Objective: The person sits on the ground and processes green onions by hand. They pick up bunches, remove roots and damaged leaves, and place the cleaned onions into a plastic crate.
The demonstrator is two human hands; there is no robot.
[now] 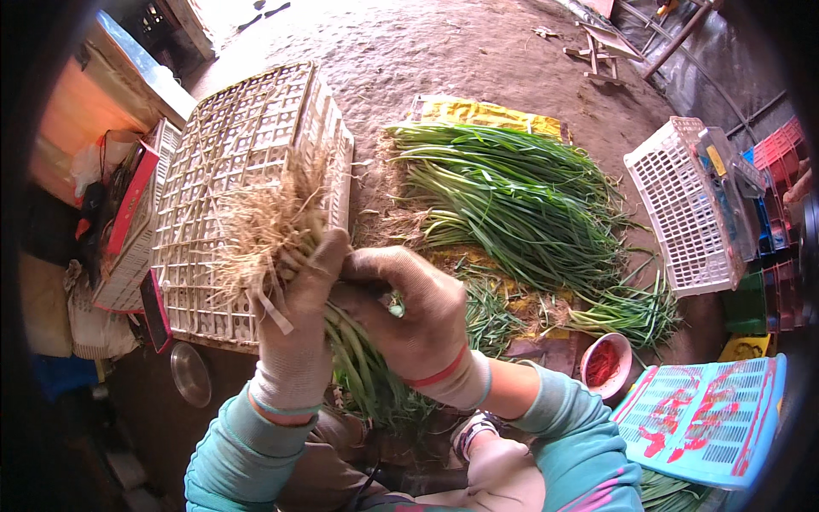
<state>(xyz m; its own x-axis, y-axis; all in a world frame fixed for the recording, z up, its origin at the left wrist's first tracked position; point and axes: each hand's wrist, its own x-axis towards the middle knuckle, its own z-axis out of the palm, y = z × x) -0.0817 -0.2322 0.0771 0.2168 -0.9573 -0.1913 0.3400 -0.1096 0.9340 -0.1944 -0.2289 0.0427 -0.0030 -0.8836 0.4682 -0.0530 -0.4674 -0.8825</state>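
My left hand (297, 326), in a knitted work glove, grips a bundle of long green allium stalks (355, 358). Its dry, pale roots (272, 237) point up and away, and the leaves hang down between my knees. Close against the left thumb, my gloved right hand (409, 313) is curled around the stems; its fingertips are partly hidden. A thin red band circles the right glove near the wrist. Beyond my hands, a large pile of similar green stalks (505, 198) lies on a yellow woven sack (486, 115), roots to the left.
An upturned whitish plastic crate (224, 147) stands on the left, with a metal bowl (190, 374) nearby. On the right are a bowl of red bands (603, 363), a light-blue plastic basket (704, 416) with red marks and a white crate (681, 211). A small wooden stool (601, 51) sits farther back.
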